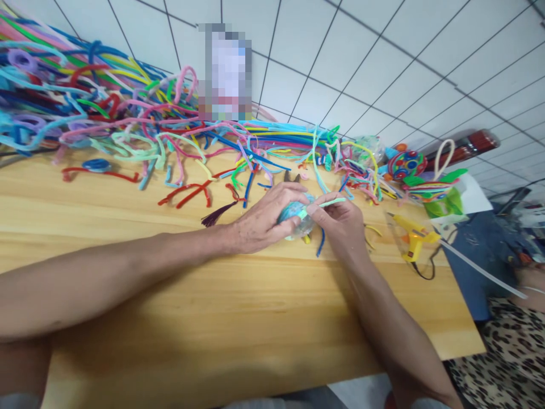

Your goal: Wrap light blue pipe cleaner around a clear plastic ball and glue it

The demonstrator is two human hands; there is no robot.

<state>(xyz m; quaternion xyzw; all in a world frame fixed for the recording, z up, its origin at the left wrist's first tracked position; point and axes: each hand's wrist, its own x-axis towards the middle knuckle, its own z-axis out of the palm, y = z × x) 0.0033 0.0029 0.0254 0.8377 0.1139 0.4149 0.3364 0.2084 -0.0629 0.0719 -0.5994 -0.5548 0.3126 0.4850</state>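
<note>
My left hand is wrapped round a small clear ball that has blue on its upper side. Pinched in the fingers of my right hand is a pale green pipe cleaner. One end of the strip lies against the ball, near my left thumb; the other sticks out past my right fingers. A short blue pipe cleaner piece lies on the table under my right hand. Just beyond the ball, dark handles, perhaps of a tool, show in part.
Tangled pipe cleaners in many colours line the table's far side. A dark tassel lies left of the ball. To the right are a yellow glue gun, decorated colourful pieces and a person in leopard print.
</note>
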